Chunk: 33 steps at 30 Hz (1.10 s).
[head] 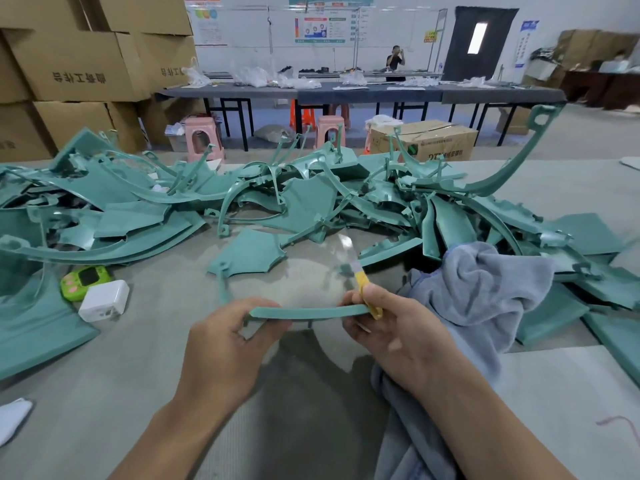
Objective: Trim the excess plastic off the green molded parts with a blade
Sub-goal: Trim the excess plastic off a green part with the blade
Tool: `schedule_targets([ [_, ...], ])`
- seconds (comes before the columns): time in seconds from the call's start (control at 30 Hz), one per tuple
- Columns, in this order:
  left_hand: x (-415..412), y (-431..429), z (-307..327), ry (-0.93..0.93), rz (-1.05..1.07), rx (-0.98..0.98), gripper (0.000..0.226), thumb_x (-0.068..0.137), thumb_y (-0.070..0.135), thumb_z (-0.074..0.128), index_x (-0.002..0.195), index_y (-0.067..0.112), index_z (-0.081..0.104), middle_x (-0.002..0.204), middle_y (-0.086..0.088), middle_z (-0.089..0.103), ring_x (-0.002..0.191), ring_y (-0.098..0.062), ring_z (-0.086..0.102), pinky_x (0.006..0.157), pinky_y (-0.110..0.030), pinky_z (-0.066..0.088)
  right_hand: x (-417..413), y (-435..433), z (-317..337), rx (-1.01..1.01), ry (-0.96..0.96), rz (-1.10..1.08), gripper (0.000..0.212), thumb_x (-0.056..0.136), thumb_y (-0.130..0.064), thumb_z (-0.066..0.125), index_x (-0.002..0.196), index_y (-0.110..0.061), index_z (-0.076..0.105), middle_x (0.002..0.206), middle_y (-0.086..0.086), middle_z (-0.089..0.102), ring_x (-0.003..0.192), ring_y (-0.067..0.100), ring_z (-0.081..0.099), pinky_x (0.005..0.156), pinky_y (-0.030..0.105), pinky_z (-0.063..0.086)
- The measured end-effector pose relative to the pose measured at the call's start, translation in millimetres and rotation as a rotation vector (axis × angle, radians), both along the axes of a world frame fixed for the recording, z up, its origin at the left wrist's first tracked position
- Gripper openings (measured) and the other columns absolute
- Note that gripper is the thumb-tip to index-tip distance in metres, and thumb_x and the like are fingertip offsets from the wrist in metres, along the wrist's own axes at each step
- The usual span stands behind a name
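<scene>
From the head camera, a slim, curved green molded plastic strip [308,311] is held just above the grey table [104,393], spanning between both hands in front of the person. The left hand [228,344] grips the strip's left end, with its fingers curled under and the thumb on top. The right hand [391,334] pinches the strip's right end and also holds a yellow-handled blade [363,285], fingers pressed together around the handle, the blade tip pointing up and away. Behind the hands, a wide heap of green molded plastic parts [311,195] sprawls across the table. A crumpled grey-blue cloth [478,289] lies just beside the right hand and runs under that forearm. To the left, a small lime-green gadget [85,280] touches a white plastic block [104,301]. Brown cardboard boxes [69,64] are stacked at the far left, with pink plastic stools [201,140] beyond the table.
</scene>
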<state>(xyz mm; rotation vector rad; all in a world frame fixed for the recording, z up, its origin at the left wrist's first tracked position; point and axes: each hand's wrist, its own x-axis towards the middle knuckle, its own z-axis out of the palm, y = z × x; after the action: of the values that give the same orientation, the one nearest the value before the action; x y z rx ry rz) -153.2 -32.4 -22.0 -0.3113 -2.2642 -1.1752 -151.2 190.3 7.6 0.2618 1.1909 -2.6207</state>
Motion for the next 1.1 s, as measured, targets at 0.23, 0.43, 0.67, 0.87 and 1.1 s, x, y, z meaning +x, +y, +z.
schedule_targets([
  [0.23,-1,3,-5,0.427,0.074,-0.292,0.025,0.094,0.034,0.064,0.093,0.012,0.076,0.086,0.007,0.07,0.081,-0.008,0.057,0.086,-0.007,0.037,-5,-1,-6,0.173,0.038,-0.194,0.02,0.097,-0.013,0.062,0.092,0.0,0.077,0.097,0.01,0.078,0.083,0.017,0.069,0.078,0.032,0.057],
  [0.43,-1,4,2,0.124,0.227,-0.275,0.025,0.095,0.044,0.047,0.086,0.025,0.06,0.068,0.019,0.044,0.065,-0.016,0.045,0.057,-0.017,0.03,2,-11,-13,0.6,0.353,-0.253,0.029,0.098,-0.023,0.066,0.074,-0.014,0.08,0.07,0.005,0.065,0.069,0.014,0.049,0.072,0.031,0.043],
  [0.67,0,7,2,0.093,0.196,-0.207,0.017,0.098,0.033,0.053,0.082,0.031,0.048,0.066,0.019,0.042,0.058,-0.007,0.041,0.055,-0.019,0.031,12,-40,-19,1.001,0.493,-0.074,0.03,0.102,-0.039,0.055,0.082,-0.026,0.073,0.076,0.0,0.074,0.06,0.011,0.06,0.058,0.034,0.048],
  [0.87,-1,6,3,0.074,0.169,-0.21,0.017,0.102,0.033,0.053,0.087,0.025,0.054,0.07,0.015,0.049,0.063,-0.013,0.047,0.057,-0.024,0.035,15,-36,-13,0.95,0.441,-0.219,0.031,0.105,-0.033,0.05,0.079,-0.025,0.066,0.065,0.001,0.071,0.056,0.014,0.06,0.054,0.037,0.048],
  [1.1,2,6,5,0.068,0.153,-0.186,0.012,0.096,0.041,0.048,0.088,0.035,0.042,0.068,0.023,0.039,0.063,-0.01,0.039,0.063,-0.01,0.029,10,-35,-21,1.291,0.231,-0.294,0.045,0.105,-0.033,0.045,0.067,-0.017,0.063,0.059,0.002,0.066,0.059,0.021,0.063,0.063,0.046,0.055],
])
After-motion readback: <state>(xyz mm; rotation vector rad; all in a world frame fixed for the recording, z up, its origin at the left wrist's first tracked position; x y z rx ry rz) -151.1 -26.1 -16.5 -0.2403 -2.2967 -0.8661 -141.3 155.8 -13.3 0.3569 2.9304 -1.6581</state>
